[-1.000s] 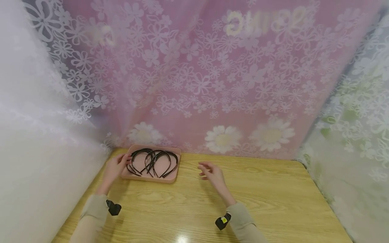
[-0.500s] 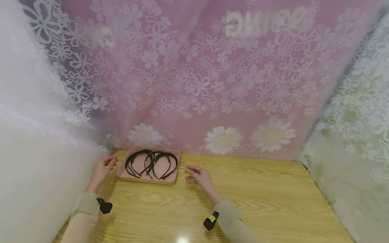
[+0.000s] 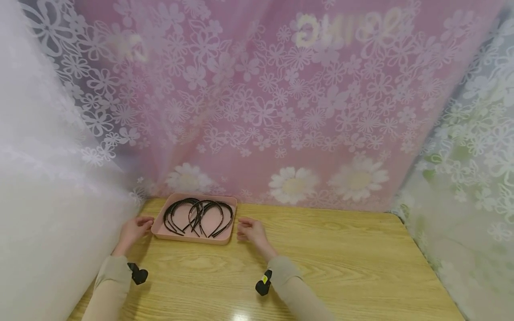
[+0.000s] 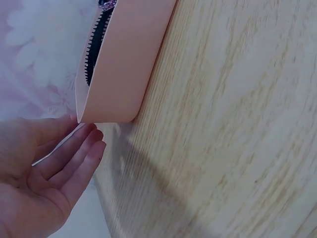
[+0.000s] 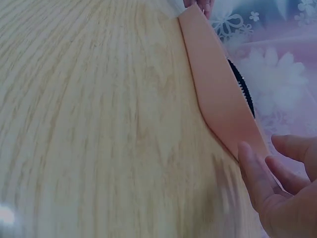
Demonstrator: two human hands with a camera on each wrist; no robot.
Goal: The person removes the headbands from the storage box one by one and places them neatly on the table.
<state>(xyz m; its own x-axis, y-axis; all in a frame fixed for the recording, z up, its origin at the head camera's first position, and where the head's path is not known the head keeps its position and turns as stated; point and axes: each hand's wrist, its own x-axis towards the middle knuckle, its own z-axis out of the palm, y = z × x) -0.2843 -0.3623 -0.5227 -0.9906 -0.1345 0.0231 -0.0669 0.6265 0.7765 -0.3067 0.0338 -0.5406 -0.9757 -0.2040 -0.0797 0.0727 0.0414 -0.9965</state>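
Note:
A shallow pink tray (image 3: 191, 239) stands at the back left of the table, with several dark headbands (image 3: 194, 218) overlapping inside it. Toothed inner edges show on one black headband (image 4: 92, 57) in the left wrist view. My left hand (image 3: 134, 232) is at the tray's left end, its fingertips right at the rim corner and its fingers loosely bent. At the opposite end, my right hand (image 3: 254, 232) has its fingers spread loosely beside the wall. In the right wrist view, the fingertips (image 5: 245, 148) overlap the tray's near end.
The wooden table (image 3: 329, 263) extends to the right and in front of the tray. Behind it hangs a pink flowered curtain (image 3: 257, 111). A white curtain (image 3: 60, 214) borders the left side, close to my left hand, and another flowered sheet (image 3: 474, 191) borders the right.
My left hand has moved from over the tray's left side to outside its left end. My right hand has come leftward to the tray's right end. The headbands stay in the tray.

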